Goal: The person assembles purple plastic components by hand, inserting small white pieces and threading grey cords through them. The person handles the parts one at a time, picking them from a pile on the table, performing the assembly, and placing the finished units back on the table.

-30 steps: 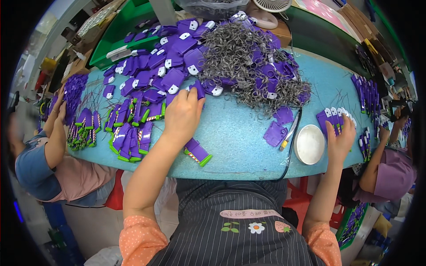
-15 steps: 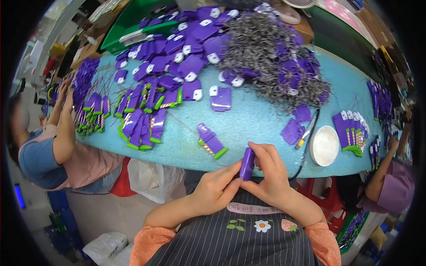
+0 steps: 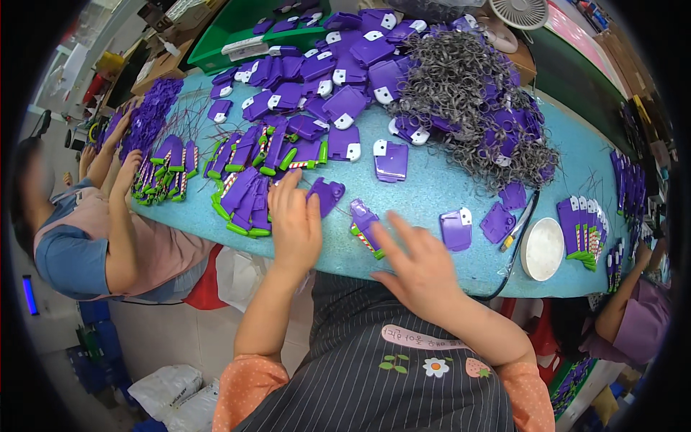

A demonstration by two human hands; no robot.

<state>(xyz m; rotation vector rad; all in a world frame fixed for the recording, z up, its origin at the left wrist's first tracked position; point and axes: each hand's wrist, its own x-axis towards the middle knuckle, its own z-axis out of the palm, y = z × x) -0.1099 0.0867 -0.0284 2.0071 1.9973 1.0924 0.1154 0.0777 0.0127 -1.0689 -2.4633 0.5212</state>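
Left hand (image 3: 294, 223): lies palm down at centre left of the frame, fingers loosely spread, fingertips touching the right end of a fanned row of purple tags (image 3: 245, 198) with green ends. It pinches nothing.
Right hand (image 3: 417, 263): lower centre, fingers splayed and flat, reaching toward a finished tag (image 3: 365, 227) that lies alone just left of its fingertips. It grips nothing; whether a fingertip touches the tag cannot be told.
Tag in hand: the finished tag sits near the desk's front edge, between the two hands, its green end toward the person.
Desk (image 3: 432, 187): light blue, its front edge bowed across the middle of the frame.
Doing it well: judged from the layout, keeping the left hand pressed on the row should stop the fan sliding while the right slides the single tag in flat beside it, green end matching the others.
Edge risk: the single tag lies close to the front edge, so a push toward the body could tip it off.
Open room: bare blue surface runs from the hands toward centre right, up to a loose purple shell (image 3: 455, 229) and a white dish (image 3: 543, 248).
Crowded side: a grey loop heap (image 3: 468, 93) fills upper centre; another person's hands (image 3: 119, 155) work at left.
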